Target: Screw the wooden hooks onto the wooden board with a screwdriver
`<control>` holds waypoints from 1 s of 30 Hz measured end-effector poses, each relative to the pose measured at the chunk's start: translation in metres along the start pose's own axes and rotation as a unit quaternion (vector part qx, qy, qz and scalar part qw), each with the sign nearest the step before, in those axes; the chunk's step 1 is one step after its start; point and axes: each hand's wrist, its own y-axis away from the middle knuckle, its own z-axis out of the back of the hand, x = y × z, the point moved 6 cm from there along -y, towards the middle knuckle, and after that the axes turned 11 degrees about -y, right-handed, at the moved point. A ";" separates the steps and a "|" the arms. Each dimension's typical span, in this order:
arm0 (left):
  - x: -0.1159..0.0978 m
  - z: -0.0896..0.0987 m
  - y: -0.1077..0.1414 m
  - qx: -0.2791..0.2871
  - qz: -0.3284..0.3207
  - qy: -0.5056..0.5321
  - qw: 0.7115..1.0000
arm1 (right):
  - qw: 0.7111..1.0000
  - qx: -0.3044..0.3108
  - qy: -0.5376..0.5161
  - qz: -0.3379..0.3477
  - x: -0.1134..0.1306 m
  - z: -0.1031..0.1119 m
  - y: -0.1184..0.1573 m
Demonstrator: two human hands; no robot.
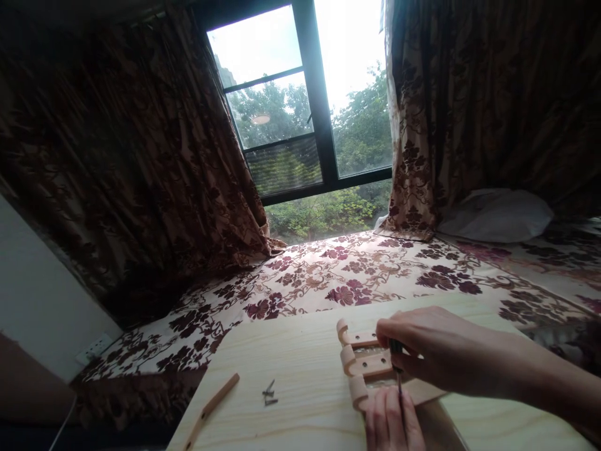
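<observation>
My right hand (429,344) is closed round the dark handle of a screwdriver (399,381), whose thin shaft points down. Below it, the fingers of my left hand (389,421) press together on the lowest of several pale wooden pieces with rounded ends (359,393). The screwdriver's tip lies among those fingers, so what it touches is hidden. Dark holes or screw heads show in the upper wooden pieces (373,363). Several loose screws (269,393) lie to the left on the light wooden board (300,351).
A narrow wooden strip with holes (213,404) lies near the board's left edge. Behind the board spreads a floral cloth (347,291) reaching to the window (328,156). Patterned curtains (413,156) hang on both sides. A white bag-like bundle (500,215) rests at right.
</observation>
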 end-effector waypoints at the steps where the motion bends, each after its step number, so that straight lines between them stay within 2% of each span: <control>1: 0.000 0.000 0.001 0.016 -0.007 0.000 1.000 | 1.000 0.004 -0.002 0.005 0.001 0.001 0.001; 6: 0.002 0.000 0.007 0.097 -0.038 0.005 0.995 | 1.000 0.011 0.008 0.001 -0.002 -0.003 0.003; 14: 0.005 -0.002 0.010 0.131 -0.062 0.021 0.989 | 0.999 0.022 0.037 -0.011 0.002 -0.002 0.000; 21: 0.007 -0.003 0.012 0.131 -0.070 0.055 0.987 | 0.999 0.030 0.043 -0.008 0.007 0.000 -0.002; 27: 0.008 -0.004 0.014 0.141 -0.070 0.058 0.986 | 0.998 0.025 0.049 -0.030 0.001 -0.003 0.002; 30: 0.006 -0.004 0.012 0.109 -0.024 0.063 0.992 | 0.997 0.014 0.057 -0.042 -0.001 -0.005 0.003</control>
